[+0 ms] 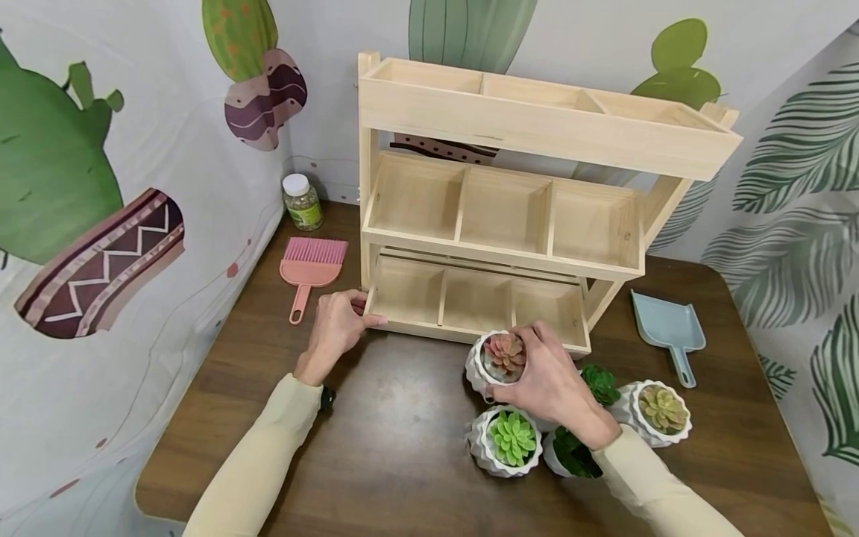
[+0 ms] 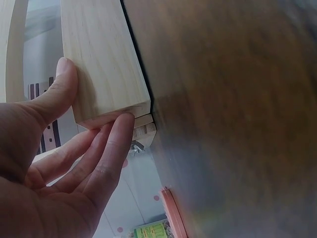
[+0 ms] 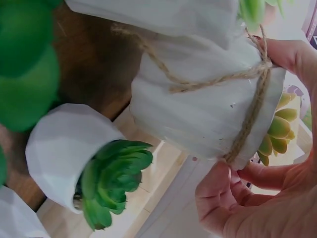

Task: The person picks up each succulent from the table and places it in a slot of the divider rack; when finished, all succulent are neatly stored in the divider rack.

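My left hand [image 1: 338, 321] holds the left front corner of the lowest tier of a pale wooden three-tier plant stand [image 1: 416, 327]. In the left wrist view its thumb lies on the front board [image 2: 101, 59] and the fingers touch the end. My right hand [image 1: 552, 377] grips the rim of a white pot with a reddish succulent [image 1: 505, 356], just in front of that tier. Twine circles this white pot [image 3: 203, 106] in the right wrist view. Close by are a bright green potted succulent [image 1: 513, 438], a yellowish one [image 1: 663, 408] and dark green ones [image 1: 599, 384], partly hidden by my right hand and arm.
A pink brush [image 1: 310, 270] lies left of the stand, with a lidded jar [image 1: 303, 203] behind it. The blue dustpan [image 1: 669, 328] lies to the right on the brown table [image 1: 396, 455]. A cactus-print wall covering [image 1: 329, 89] rises behind.
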A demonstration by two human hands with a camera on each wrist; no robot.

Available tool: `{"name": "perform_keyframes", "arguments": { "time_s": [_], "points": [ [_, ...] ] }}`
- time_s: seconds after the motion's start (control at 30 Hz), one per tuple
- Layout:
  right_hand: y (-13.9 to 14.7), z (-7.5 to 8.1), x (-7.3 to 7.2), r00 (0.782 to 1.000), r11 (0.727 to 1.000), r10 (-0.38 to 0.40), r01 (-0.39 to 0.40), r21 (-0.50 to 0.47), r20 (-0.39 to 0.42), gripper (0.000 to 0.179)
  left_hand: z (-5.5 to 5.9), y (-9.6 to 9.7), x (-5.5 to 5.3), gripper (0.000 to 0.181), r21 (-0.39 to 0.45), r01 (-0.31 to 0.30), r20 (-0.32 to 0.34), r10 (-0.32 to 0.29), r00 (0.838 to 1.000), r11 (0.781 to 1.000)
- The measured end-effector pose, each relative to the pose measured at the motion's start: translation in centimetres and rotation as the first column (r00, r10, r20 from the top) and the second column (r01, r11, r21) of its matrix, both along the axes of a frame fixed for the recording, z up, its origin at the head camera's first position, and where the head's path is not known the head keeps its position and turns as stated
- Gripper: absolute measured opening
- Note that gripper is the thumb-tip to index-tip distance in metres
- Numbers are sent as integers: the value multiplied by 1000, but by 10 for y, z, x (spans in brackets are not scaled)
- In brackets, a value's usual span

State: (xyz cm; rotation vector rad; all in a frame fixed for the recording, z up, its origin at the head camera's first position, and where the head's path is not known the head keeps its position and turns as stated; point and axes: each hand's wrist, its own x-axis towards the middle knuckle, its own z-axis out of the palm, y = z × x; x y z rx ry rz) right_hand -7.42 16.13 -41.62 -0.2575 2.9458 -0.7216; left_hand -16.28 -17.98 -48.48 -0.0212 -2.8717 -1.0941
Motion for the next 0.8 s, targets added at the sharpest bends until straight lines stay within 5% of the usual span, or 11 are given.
{"name": "perform_keyframes", "arguments": {
  "time_s": [0.8],
  "points": [
    [-11, 15, -10, 990, 996, -10, -2, -84, -140, 82, 0, -1, 0, 51, 0, 6, 7, -6, 1000, 1000]
  ]
}}
